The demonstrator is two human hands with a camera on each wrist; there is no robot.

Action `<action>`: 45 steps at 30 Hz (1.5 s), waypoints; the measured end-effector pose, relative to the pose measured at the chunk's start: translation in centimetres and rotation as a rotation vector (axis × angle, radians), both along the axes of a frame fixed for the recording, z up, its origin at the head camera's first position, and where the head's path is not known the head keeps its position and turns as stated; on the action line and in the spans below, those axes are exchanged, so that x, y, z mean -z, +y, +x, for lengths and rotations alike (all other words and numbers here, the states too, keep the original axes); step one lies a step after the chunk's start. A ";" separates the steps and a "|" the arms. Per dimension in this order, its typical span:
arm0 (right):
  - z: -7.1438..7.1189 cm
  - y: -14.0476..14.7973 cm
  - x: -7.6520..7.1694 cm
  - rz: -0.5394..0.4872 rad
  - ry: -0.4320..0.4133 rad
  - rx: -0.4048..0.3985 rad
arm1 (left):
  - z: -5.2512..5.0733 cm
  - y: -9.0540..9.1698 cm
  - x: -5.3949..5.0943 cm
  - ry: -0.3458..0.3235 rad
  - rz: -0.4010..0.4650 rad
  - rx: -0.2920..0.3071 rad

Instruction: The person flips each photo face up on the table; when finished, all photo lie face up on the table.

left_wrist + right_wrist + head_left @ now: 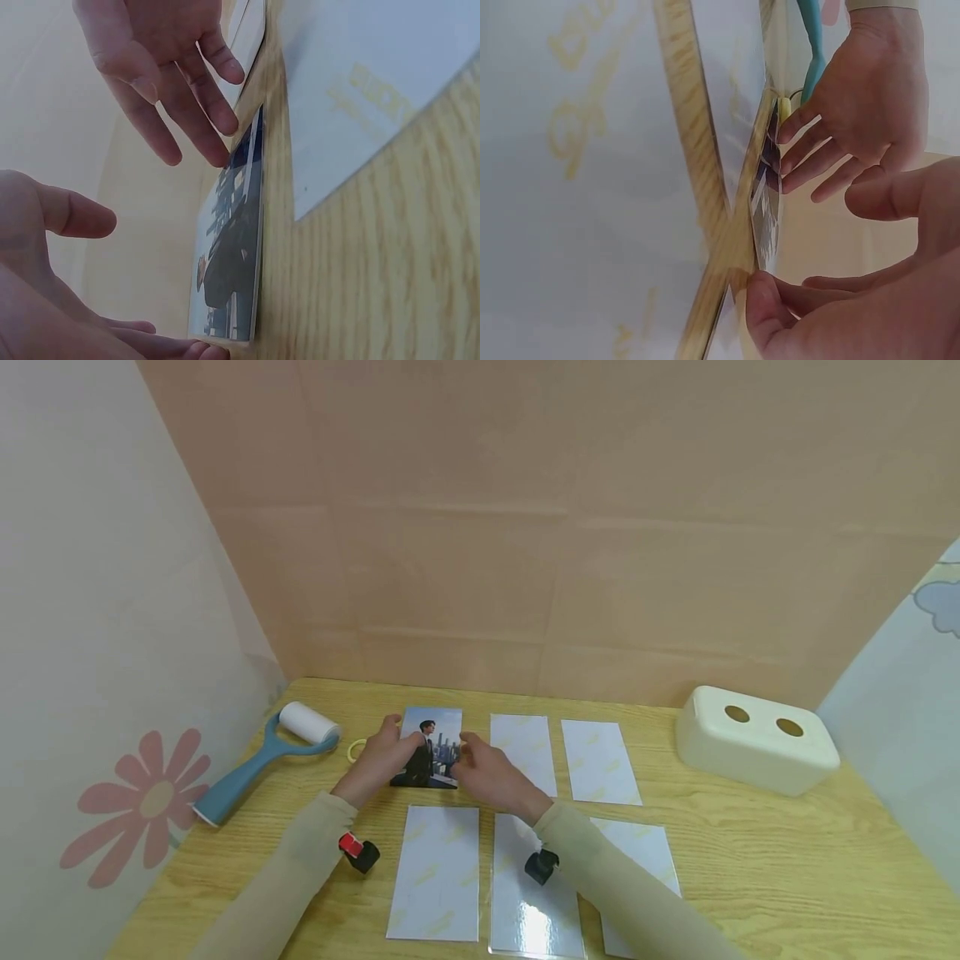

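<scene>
Here, left hand [381, 757] and right hand [492, 774], fingers [191, 111] loosely spread, gripping nothing, flanking a photo card [433, 750]

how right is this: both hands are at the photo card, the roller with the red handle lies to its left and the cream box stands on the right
Not quite: the head view shows the roller left of the photo card has a blue handle, not a red one. The rest is right.
</scene>
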State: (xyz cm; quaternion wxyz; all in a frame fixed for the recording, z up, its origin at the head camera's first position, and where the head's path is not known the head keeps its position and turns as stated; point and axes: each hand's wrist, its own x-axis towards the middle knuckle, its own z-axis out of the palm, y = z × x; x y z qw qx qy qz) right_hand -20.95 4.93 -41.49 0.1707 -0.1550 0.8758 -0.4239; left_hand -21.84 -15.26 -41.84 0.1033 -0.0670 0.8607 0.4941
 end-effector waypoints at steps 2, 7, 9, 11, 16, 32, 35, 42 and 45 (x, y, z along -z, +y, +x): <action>0.0 0.0 0.0 0.003 -0.006 0.003 | 0.0 0.0 0.0 0.001 -0.006 0.006; 0.0 -0.1 0.0 0.004 -0.011 0.011 | -0.1 0.1 0.0 0.001 -0.026 0.015; 0.0 -0.1 0.0 0.001 -0.011 0.012 | -0.1 0.1 -0.1 0.000 -0.030 0.012; 0.0 -0.1 -0.1 -0.003 -0.007 0.012 | -0.1 0.2 -0.1 -0.001 -0.029 0.009; 0.3 0.1 -0.2 -0.039 0.019 0.023 | -0.1 0.5 -0.3 0.013 -0.043 -0.001; 1.4 2.6 -3.0 -0.179 0.440 0.105 | -0.2 4.1 -2.2 0.159 0.091 0.086; 1.4 3.4 -3.3 -0.156 0.472 0.082 | -0.4 4.4 -2.1 0.179 0.092 0.111; 1.9 4.8 -3.4 -0.030 0.499 0.072 | -1.1 4.9 -1.5 0.200 0.057 0.163; 1.9 5.6 -3.0 0.022 0.490 0.089 | -1.5 5.4 -1.3 0.197 0.050 0.190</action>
